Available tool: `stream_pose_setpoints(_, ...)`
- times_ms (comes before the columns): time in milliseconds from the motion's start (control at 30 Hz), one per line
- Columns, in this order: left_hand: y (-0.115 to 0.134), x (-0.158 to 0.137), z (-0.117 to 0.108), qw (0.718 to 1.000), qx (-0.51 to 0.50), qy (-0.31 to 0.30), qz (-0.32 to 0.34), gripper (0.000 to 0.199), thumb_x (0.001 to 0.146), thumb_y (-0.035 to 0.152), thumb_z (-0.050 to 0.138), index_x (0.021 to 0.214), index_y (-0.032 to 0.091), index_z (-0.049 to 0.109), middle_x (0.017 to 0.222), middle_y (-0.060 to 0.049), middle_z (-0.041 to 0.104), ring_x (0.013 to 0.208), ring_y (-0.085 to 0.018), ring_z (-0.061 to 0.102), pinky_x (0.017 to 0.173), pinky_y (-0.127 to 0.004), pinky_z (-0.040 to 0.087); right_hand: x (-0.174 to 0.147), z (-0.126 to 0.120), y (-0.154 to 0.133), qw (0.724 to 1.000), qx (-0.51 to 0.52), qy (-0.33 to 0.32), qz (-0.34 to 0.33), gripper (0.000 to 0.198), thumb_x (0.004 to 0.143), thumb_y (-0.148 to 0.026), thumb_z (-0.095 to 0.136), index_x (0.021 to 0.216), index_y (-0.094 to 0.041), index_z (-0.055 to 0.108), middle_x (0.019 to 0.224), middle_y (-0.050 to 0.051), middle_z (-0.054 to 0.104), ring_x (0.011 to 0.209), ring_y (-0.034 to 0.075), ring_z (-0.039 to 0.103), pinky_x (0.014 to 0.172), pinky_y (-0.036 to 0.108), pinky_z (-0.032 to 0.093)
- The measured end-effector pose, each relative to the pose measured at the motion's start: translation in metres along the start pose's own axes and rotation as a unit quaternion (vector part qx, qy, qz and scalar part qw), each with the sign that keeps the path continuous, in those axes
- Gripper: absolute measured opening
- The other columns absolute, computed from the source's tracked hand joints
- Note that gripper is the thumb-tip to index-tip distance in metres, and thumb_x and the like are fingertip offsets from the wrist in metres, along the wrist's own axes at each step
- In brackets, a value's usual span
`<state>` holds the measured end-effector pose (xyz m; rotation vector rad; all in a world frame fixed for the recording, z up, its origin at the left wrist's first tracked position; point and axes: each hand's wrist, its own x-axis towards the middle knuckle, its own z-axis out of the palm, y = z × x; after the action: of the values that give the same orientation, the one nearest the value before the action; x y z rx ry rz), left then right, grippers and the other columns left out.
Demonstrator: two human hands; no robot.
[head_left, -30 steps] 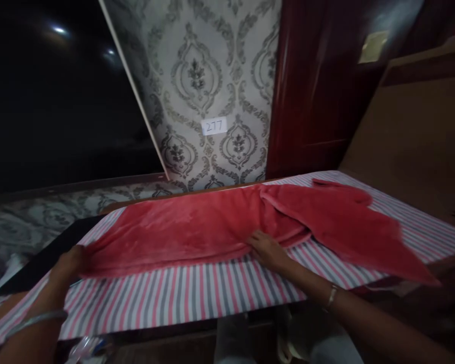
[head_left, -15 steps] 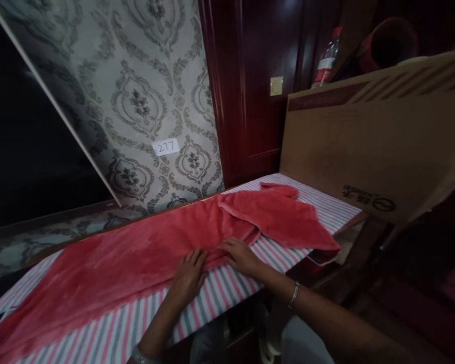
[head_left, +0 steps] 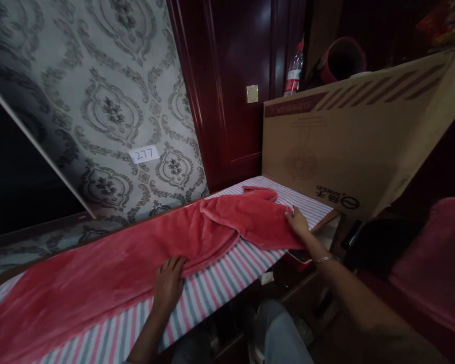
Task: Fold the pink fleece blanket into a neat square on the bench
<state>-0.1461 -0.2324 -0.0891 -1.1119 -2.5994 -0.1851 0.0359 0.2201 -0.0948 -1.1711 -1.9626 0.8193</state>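
A long red plush blanket (head_left: 109, 258) lies folded lengthwise across a table covered with a striped cloth (head_left: 212, 283). Towards the right, one layer of it turns over into a loose flap with a curved edge, and a narrow end pokes out behind. My left hand (head_left: 169, 278) rests on the near edge around the middle, fingers laid over the plush and its thumb not clearly visible. At the right end of the flap, my right hand (head_left: 298, 222) has its fingers and thumb closed on the border.
A large cardboard box (head_left: 326, 146) stands at the table's right end, with a red-capped bottle (head_left: 294, 71) behind its top edge. Patterned wallpaper, a numbered paper label (head_left: 144, 154) and a dark red door (head_left: 235, 101) back the table. A dark screen (head_left: 23, 167) is at left.
My right hand has left the middle of the near edge and moved right to the blanket's far right end. My left hand stays on the near edge. The view has swung right.
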Motion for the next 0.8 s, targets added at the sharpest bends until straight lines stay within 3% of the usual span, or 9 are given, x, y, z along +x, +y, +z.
stream_pose_setpoints(167, -0.004, 0.002, 0.000, 1.000, -0.008, -0.008, -0.008, 0.062, 0.073, 0.002, 0.049, 0.128, 0.025, 0.064, 0.134, -0.010, 0.063, 0.124, -0.028, 0.056, 0.100, -0.045, 0.043, -0.014, 0.015, -0.024, 0.999, 0.041, -0.021, -0.003, 0.038, 0.084, -0.029, 0.046, 0.111, -0.009, 0.064, 0.094, 0.016, 0.070, 0.087, 0.028, 0.065, 0.080, 0.037, 0.050)
stream_pose_setpoints(233, -0.006, 0.002, 0.002, 1.000, -0.010, -0.008, -0.011, 0.062, 0.072, 0.002, 0.049, 0.128, 0.025, 0.064, 0.135, -0.010, 0.063, 0.124, -0.028, 0.056, 0.100, -0.044, 0.043, -0.043, 0.030, -0.035, 0.994, 0.082, -0.045, -0.057, 0.035, 0.082, -0.031, 0.049, 0.111, -0.016, 0.063, 0.096, 0.009, 0.071, 0.086, 0.023, 0.065, 0.080, 0.032, 0.050)
stream_pose_setpoints(300, -0.008, 0.003, 0.004, 1.000, -0.009, -0.001, -0.009, 0.063, 0.072, 0.002, 0.049, 0.128, 0.026, 0.064, 0.134, -0.009, 0.063, 0.125, -0.028, 0.056, 0.101, -0.043, 0.042, -0.078, 0.044, -0.041, 0.962, 0.184, -0.106, -0.173, 0.032, 0.082, -0.034, 0.051, 0.108, -0.019, 0.063, 0.102, 0.008, 0.070, 0.088, 0.022, 0.064, 0.081, 0.033, 0.051)
stream_pose_setpoints(400, -0.010, 0.003, 0.007, 1.000, 0.003, 0.005, -0.003, 0.062, 0.072, 0.003, 0.046, 0.127, 0.026, 0.064, 0.133, -0.008, 0.064, 0.124, -0.027, 0.056, 0.101, -0.041, 0.042, -0.115, 0.054, -0.043, 0.932, 0.235, -0.181, -0.209, 0.023, 0.082, -0.038, 0.056, 0.095, -0.022, 0.063, 0.089, 0.005, 0.069, 0.080, 0.022, 0.063, 0.074, 0.035, 0.051)
stream_pose_setpoints(467, -0.010, 0.003, 0.008, 1.000, 0.011, 0.005, 0.000, 0.061, 0.074, 0.004, 0.046, 0.127, 0.026, 0.064, 0.133, -0.008, 0.064, 0.123, -0.027, 0.057, 0.100, -0.041, 0.043, -0.119, 0.051, -0.042, 0.931, 0.250, -0.195, -0.182, 0.021, 0.083, -0.042, 0.055, 0.083, -0.022, 0.060, 0.080, 0.004, 0.067, 0.074, 0.022, 0.062, 0.070, 0.035, 0.051)
stream_pose_setpoints(533, -0.010, 0.003, 0.007, 1.000, 0.014, 0.003, 0.001, 0.059, 0.075, 0.005, 0.045, 0.127, 0.025, 0.065, 0.133, -0.008, 0.064, 0.123, -0.028, 0.057, 0.100, -0.041, 0.043, -0.108, 0.043, -0.041, 0.931, 0.296, -0.188, -0.101, 0.025, 0.086, -0.046, 0.053, 0.081, -0.021, 0.056, 0.075, 0.004, 0.064, 0.069, 0.020, 0.062, 0.067, 0.034, 0.052)
stream_pose_setpoints(667, -0.010, 0.004, 0.006, 1.000, 0.010, 0.001, 0.003, 0.059, 0.074, 0.004, 0.046, 0.127, 0.022, 0.065, 0.132, -0.010, 0.064, 0.121, -0.028, 0.058, 0.100, -0.041, 0.043, -0.069, 0.027, -0.044, 0.899, 0.387, -0.160, 0.130, 0.033, 0.090, -0.041, 0.053, 0.117, -0.023, 0.047, 0.077, -0.001, 0.062, 0.062, 0.017, 0.065, 0.060, 0.031, 0.055)
stream_pose_setpoints(733, -0.010, 0.004, 0.007, 1.000, 0.010, 0.003, 0.004, 0.060, 0.073, 0.003, 0.047, 0.128, 0.023, 0.065, 0.133, -0.010, 0.064, 0.121, -0.028, 0.058, 0.099, -0.041, 0.043, -0.050, 0.023, -0.047, 0.889, 0.382, -0.178, 0.176, 0.039, 0.094, -0.038, 0.050, 0.129, -0.024, 0.041, 0.077, -0.002, 0.061, 0.058, 0.016, 0.065, 0.058, 0.031, 0.055)
stream_pose_setpoints(800, -0.011, 0.004, 0.008, 1.000, 0.013, 0.005, 0.003, 0.060, 0.074, 0.004, 0.047, 0.128, 0.024, 0.065, 0.133, -0.009, 0.064, 0.121, -0.028, 0.058, 0.098, -0.041, 0.043, -0.033, 0.024, -0.050, 0.889, 0.367, -0.204, 0.182, 0.034, 0.097, -0.036, 0.047, 0.126, -0.019, 0.047, 0.076, 0.000, 0.061, 0.054, 0.014, 0.062, 0.057, 0.031, 0.055)
